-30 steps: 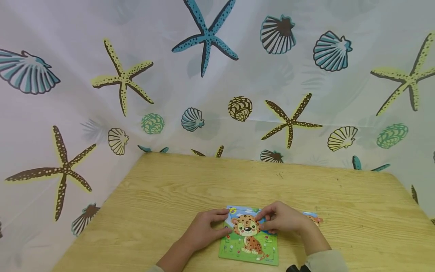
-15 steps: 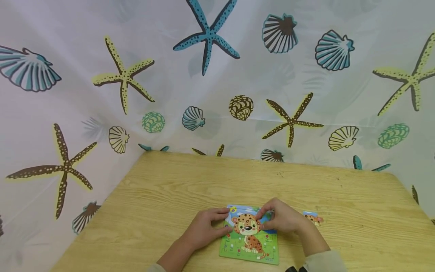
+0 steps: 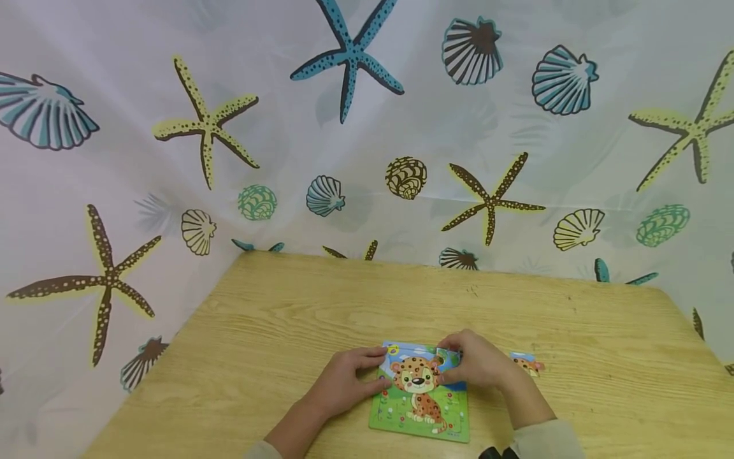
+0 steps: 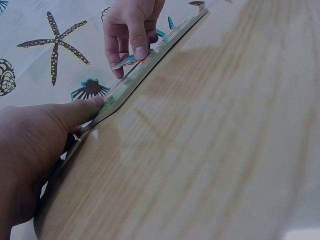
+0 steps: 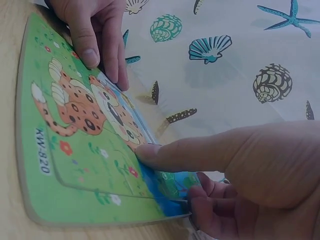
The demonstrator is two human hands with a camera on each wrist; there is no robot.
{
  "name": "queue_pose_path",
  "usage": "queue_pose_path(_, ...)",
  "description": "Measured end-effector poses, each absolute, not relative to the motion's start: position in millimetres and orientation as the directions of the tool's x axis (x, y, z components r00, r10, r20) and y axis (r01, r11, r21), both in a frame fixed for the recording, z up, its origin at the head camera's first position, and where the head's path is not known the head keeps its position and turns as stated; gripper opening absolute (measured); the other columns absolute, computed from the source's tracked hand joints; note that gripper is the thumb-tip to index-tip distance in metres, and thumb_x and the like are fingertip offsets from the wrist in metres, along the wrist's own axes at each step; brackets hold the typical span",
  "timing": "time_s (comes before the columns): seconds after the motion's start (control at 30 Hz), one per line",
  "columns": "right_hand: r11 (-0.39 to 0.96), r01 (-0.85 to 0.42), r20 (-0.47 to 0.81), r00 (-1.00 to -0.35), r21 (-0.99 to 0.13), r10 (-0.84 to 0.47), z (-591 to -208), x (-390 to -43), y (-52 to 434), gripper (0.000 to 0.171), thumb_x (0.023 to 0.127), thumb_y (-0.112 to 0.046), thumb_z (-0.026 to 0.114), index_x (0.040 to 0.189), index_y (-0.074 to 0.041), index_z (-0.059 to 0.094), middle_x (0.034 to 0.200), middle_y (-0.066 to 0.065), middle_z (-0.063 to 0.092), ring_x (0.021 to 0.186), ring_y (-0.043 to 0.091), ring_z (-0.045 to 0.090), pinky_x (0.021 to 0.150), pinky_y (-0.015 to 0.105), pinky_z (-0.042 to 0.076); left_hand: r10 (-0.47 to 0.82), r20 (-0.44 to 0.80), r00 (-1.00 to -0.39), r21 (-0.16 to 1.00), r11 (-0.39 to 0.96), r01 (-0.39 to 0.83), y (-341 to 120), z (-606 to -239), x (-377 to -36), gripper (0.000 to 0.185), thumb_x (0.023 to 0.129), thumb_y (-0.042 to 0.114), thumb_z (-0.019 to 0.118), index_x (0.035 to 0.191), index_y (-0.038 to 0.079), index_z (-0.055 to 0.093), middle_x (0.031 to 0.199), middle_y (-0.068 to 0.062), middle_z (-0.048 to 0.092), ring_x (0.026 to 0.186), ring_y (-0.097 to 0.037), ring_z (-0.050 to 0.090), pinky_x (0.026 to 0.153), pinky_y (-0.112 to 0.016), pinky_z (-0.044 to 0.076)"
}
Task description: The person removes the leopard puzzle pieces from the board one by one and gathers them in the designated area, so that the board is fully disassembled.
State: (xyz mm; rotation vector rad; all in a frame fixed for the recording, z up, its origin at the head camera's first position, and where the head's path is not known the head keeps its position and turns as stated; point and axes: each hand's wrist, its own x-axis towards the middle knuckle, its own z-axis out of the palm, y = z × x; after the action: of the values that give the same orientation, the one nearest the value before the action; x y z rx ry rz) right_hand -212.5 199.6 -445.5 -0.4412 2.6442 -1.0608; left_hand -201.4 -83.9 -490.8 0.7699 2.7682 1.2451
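the left hand [image 3: 344, 382] rests relaxed, fingers steadying the left edge of the puzzle board [image 3: 421, 417]. the right hand [image 3: 478, 363] seems to pinch a puzzle piece [image 4: 129, 61] at the board's top right corner; best lower it flat, then press.

The head camera is looking forward and down from above the puzzle board [image 3: 420, 398], taking in the whole table [image 3: 321, 306]. The left wrist camera is skimming low along the board's left edge [image 4: 145, 70], very near. The right wrist camera is sitting close at the board's right side [image 5: 75, 150]. All three are sharing the board.
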Motion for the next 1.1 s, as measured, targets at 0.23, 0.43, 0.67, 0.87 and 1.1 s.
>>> queue_pose_path(0.23, 0.673, -0.215, -0.114, -0.906, -0.708, -0.409, -442, -213, 210, 0.039, 0.083, -0.025, 0.082, 0.115, -0.007, 0.069, 0.117, 0.012, 0.067, 0.106, 0.029, 0.063, 0.092, 0.05, 0.055, 0.443, 0.191, -0.876, 0.699, 0.565, 0.438, -84, -492, -202, 0.053, 0.085, 0.038, 0.08, 0.126, 0.006, 0.069, 0.135, -0.005, 0.065, 0.129, -0.03, 0.059, 0.11, -0.049, 0.047)
queue_pose_path(0.43, 0.586, -0.184, -0.125, -0.886, -0.789, -0.446, -439, -215, 222, 0.026, 0.092, -0.015, 0.073, 0.114, -0.002, 0.066, 0.094, 0.007, 0.061, 0.075, 0.017, 0.06, 0.064, 0.029, 0.055, 0.441, 0.179, -0.88, 0.71, 0.561, 0.425, -84, -492, -202, 0.054, 0.085, 0.039, 0.079, 0.126, 0.006, 0.069, 0.136, -0.004, 0.065, 0.13, -0.03, 0.058, 0.111, -0.049, 0.046)
queue_pose_path(0.67, 0.462, -0.09, -0.17, -0.854, -0.882, -0.491, -434, -216, 239, 0.037, 0.097, -0.006, 0.064, 0.132, 0.002, 0.055, 0.093, 0.015, 0.06, 0.077, 0.024, 0.07, 0.068, 0.035, 0.062, 0.438, 0.185, -0.88, 0.707, 0.563, 0.429, -84, -493, -203, 0.055, 0.085, 0.04, 0.079, 0.127, 0.006, 0.068, 0.137, -0.004, 0.064, 0.13, -0.029, 0.058, 0.111, -0.048, 0.046)
queue_pose_path(0.87, 0.396, -0.028, -0.187, -0.85, -0.918, -0.492, -433, -216, 249, 0.038, 0.097, -0.005, 0.062, 0.132, 0.007, 0.052, 0.094, 0.015, 0.06, 0.077, 0.023, 0.071, 0.072, 0.035, 0.064, 0.446, 0.19, -0.875, 0.708, 0.555, 0.437, -83, -493, -203, 0.056, 0.085, 0.04, 0.079, 0.127, 0.006, 0.068, 0.136, -0.004, 0.064, 0.13, -0.028, 0.058, 0.111, -0.047, 0.047)
queue_pose_path(1.1, 0.366, 0.021, -0.203, -0.86, -0.93, -0.468, -433, -214, 259, 0.04, 0.096, -0.005, 0.063, 0.131, 0.009, 0.051, 0.09, 0.014, 0.064, 0.076, 0.025, 0.073, 0.073, 0.039, 0.065, 0.433, 0.177, -0.884, 0.723, 0.552, 0.415, -82, -492, -202, 0.054, 0.084, 0.039, 0.08, 0.126, 0.006, 0.069, 0.136, -0.003, 0.065, 0.131, -0.03, 0.058, 0.111, -0.05, 0.045)
